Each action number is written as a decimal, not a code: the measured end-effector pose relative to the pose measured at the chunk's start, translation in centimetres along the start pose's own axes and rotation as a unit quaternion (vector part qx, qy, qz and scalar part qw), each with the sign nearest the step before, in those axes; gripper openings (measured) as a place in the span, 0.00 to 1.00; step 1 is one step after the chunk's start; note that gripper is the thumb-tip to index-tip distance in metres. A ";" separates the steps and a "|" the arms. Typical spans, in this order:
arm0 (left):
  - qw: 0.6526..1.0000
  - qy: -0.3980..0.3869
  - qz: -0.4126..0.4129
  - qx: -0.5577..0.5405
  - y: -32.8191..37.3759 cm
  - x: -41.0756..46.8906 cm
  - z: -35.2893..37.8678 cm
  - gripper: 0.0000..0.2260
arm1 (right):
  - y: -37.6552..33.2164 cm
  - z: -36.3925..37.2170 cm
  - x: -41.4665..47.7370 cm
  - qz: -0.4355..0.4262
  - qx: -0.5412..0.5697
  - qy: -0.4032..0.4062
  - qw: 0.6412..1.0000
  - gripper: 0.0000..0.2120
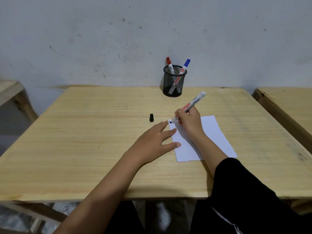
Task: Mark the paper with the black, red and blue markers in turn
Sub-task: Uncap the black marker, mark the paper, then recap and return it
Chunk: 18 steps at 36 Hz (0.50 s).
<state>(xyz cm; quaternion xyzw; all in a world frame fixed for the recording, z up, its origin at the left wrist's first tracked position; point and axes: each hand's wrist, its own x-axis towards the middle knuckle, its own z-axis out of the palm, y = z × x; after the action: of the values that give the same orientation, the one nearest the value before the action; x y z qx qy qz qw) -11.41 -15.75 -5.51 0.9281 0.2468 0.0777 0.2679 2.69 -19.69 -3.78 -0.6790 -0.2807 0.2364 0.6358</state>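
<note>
A white sheet of paper (pixel 212 139) lies on the wooden table (pixel 101 149), right of centre. My right hand (pixel 190 121) grips the uncapped black marker (pixel 194 103), tilted, with its tip touching the paper's far left corner beside a small black mark (pixel 170 122). My left hand (pixel 157 141) lies flat with spread fingers, its fingertips pressing on the paper's left edge. The marker's black cap (pixel 151 117) rests on the table to the left of the paper. The red marker (pixel 170 65) and the blue marker (pixel 184 66) stand capped in a black mesh cup (pixel 173 81).
The mesh cup stands at the table's far edge against a scuffed grey wall (pixel 118 39). Other wooden tables sit at the far left (pixel 8 92) and at the right (pixel 287 105). My legs in dark clothing show below the near edge.
</note>
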 end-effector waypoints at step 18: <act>1.000 -0.005 0.001 -0.012 0.9 1.0 -1.0 0.22 | -1.6 -2.9 1.6 -0.004 0.279 -0.008 0.960 0.06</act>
<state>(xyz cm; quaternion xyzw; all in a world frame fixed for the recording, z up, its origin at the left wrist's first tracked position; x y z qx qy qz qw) -10.44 -15.45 -4.22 0.9253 0.2435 0.0766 0.2805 5.74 -20.69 -1.91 -0.4719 -0.2115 0.3080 0.7985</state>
